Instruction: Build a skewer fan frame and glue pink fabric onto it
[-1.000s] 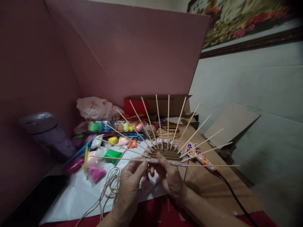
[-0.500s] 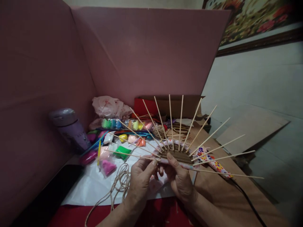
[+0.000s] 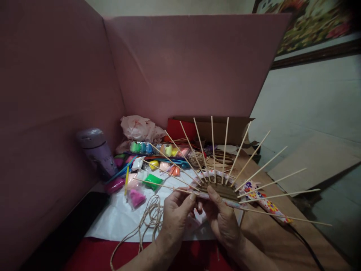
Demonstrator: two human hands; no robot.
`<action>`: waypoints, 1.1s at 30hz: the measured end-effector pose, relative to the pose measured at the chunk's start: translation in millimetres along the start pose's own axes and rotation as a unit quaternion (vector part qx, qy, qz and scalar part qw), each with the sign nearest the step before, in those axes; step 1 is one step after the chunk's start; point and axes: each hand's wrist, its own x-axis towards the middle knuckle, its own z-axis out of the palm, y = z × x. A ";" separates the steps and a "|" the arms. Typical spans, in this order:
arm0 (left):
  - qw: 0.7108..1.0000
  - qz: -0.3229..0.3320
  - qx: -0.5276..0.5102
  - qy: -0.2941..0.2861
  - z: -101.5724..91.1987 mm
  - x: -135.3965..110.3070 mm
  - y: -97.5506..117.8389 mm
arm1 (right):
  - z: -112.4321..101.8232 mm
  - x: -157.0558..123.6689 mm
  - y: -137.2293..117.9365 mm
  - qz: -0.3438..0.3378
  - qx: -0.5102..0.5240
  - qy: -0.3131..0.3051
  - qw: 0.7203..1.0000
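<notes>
Between my hands is a half-round brown cardboard piece (image 3: pixel 222 192) with a pale patterned rim. Several thin wooden sticks (image 3: pixel 213 150) fan outward from its curved edge. My left hand (image 3: pixel 177 209) pinches the left corner, thumb on the straight edge near the lowest stick. My right hand (image 3: pixel 222 214) grips the middle of the straight edge, its thumb pressed on the brown face and its fingers partly hidden behind. A loose coil of twine (image 3: pixel 150 218) lies left of my left hand. To the right rests a flower-patterned tool with a black cord (image 3: pixel 265 201).
Bagged coloured clay, including a green packet (image 3: pixel 152 181) and a pink one (image 3: pixel 137 197), lies on the white sheet (image 3: pixel 107 222). A purple bottle (image 3: pixel 97 154) stands at the left. Behind are a crumpled plastic bag (image 3: pixel 141 128) and a ball of twine (image 3: pixel 197 159). Pink panels (image 3: pixel 191 67) enclose the back.
The whole view has shifted, so everything appears farther right and slightly lower. Both hands keep their hold on the cardboard piece, which looks tilted a little more down to the right.
</notes>
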 end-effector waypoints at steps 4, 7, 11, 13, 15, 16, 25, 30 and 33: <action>1.000 0.002 0.010 -0.001 0.7 -1.3 2.5 | 0.5 0.1 0.0 0.018 0.013 0.000 1.000; 1.000 0.001 0.024 -0.001 0.3 -2.4 3.1 | 2.0 -0.1 -0.4 0.024 0.014 0.007 1.000; 1.000 0.002 0.030 0.004 -0.7 -3.7 2.1 | 3.7 -0.5 -0.6 0.012 0.011 0.013 1.000; 1.000 0.005 0.029 0.003 -1.2 -3.9 1.1 | 3.7 -0.6 -0.3 0.006 0.007 0.015 1.000; 0.999 0.011 0.030 0.005 -1.5 -3.9 0.5 | 3.2 -0.6 0.2 0.008 0.003 0.018 1.000; 1.000 0.013 0.029 0.004 -1.4 -3.9 0.4 | 2.9 -0.6 0.5 0.009 0.001 0.020 1.000; 1.000 0.016 0.020 0.001 0.8 -2.6 1.4 | 3.9 -1.8 0.8 0.026 0.004 0.012 1.000; 1.000 0.012 0.000 -0.002 2.0 -2.6 2.0 | 4.0 -0.6 1.1 0.003 0.000 0.010 1.000; 1.000 0.007 -0.007 0.007 3.5 -3.0 3.5 | 3.6 0.6 1.4 -0.003 -0.001 0.008 1.000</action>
